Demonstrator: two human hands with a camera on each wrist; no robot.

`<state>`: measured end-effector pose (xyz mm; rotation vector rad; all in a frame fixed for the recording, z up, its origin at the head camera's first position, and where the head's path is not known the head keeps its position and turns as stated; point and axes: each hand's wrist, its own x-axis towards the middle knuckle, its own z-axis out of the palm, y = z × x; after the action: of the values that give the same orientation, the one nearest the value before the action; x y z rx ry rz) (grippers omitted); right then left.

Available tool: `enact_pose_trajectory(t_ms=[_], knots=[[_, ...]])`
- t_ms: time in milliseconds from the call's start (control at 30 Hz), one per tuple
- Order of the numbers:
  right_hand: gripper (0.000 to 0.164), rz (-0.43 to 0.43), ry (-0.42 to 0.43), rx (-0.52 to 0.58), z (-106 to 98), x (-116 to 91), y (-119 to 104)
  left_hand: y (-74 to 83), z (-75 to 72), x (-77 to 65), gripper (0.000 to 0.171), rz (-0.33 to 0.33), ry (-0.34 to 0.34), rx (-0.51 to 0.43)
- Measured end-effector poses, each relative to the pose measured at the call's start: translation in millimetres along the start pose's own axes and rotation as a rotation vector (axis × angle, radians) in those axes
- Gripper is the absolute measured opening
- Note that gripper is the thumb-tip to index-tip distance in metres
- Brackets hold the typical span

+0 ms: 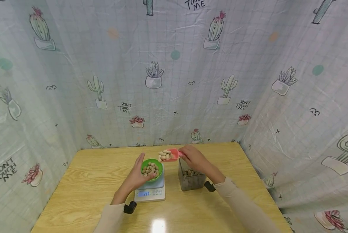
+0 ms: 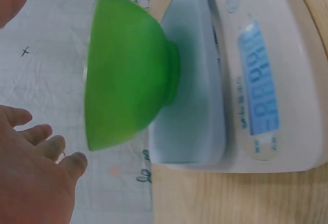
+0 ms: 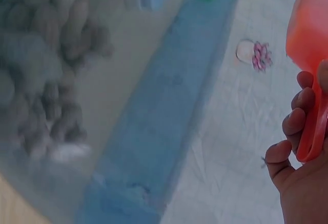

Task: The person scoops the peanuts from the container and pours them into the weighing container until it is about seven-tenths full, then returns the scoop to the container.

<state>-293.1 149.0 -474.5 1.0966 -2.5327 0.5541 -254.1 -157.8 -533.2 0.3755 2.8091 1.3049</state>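
A green bowl (image 1: 161, 168) of peanuts in the shell (image 1: 150, 169) sits on a white kitchen scale (image 1: 159, 196) with a lit display. At the bowl's left side is my left hand (image 1: 135, 177), its fingers extended and its thumb over the near rim; the left wrist view shows these loosely spread fingers (image 2: 43, 142) beside the bowl (image 2: 123, 75). My right hand (image 1: 195, 159) grips the handle of a red scoop (image 1: 175, 154) loaded with peanuts (image 1: 166, 156). The scoop is held up just right of the bowl, mouth toward it.
Below the right hand, a clear plastic container (image 1: 191, 185) holds more peanuts (image 1: 190, 173), standing right of the scale. All this rests on a wooden table (image 1: 104, 174). A cactus-print curtain (image 1: 174, 97) hangs behind the table and along both sides.
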Motion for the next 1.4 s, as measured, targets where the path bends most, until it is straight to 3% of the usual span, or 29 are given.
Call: enact_pose_trajectory(t_ms=[433, 733, 1000, 1400], knots=[[0.028, 0.106, -0.156, -0.037, 31.8, 14.5, -24.3, -28.7, 9.2, 0.4, 0.120, -0.045, -0.029, -0.003], [0.028, 0.147, -0.219, -0.078, 47.6, 20.7, -29.5, -36.9, 14.2, 0.7, 0.119, -0.096, -0.054, -0.054], [0.024, 0.102, -0.268, -0.194, 51.3, 27.1, -29.6, -40.1, 15.6, 1.1, 0.115, -0.091, -0.046, -0.076], [0.021, -0.057, -0.344, -0.377, 37.1, 48.2, -38.9, -41.2, 16.1, 1.3, 0.117, -0.103, -0.050, -0.086]])
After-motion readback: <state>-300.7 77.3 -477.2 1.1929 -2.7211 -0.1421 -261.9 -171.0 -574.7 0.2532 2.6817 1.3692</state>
